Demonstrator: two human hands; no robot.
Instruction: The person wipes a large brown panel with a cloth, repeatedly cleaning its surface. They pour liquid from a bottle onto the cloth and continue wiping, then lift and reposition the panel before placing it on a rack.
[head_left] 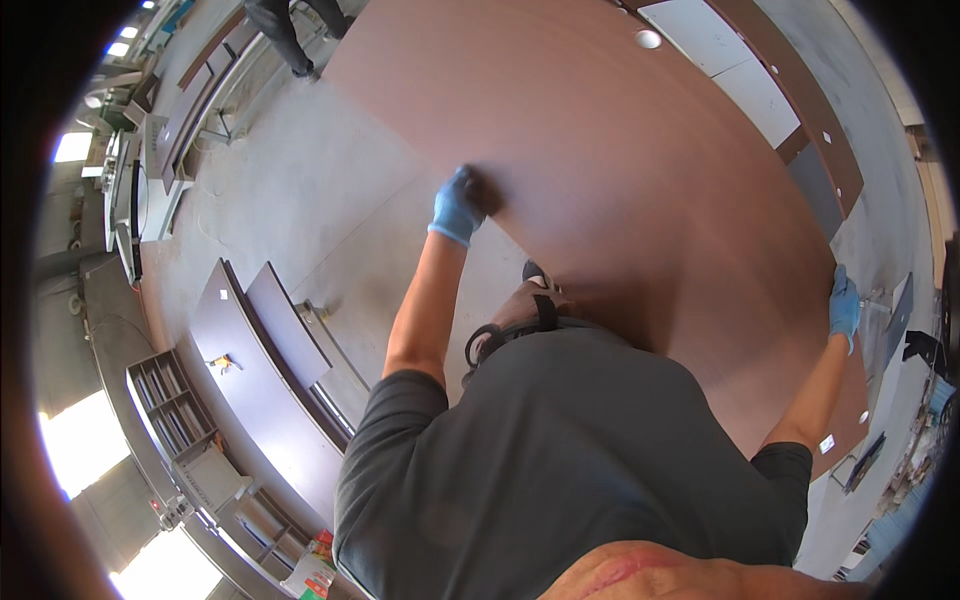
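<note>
The panel [610,190], broad and brown, stretches in front of the shirt [560,450]. At the panel's left edge the gloved left hand [463,205] is closed on it — slightly blurred. The right hand [844,305] touches its right edge — whether gripping, I cannot tell. Left of the panel, a yellow tool [224,363] lies on a board [270,415].

On the left, above the grey floor [330,180], a long pale surface [265,405] carries a yellow-and-black tool [224,363] and a white label [224,295].
</note>
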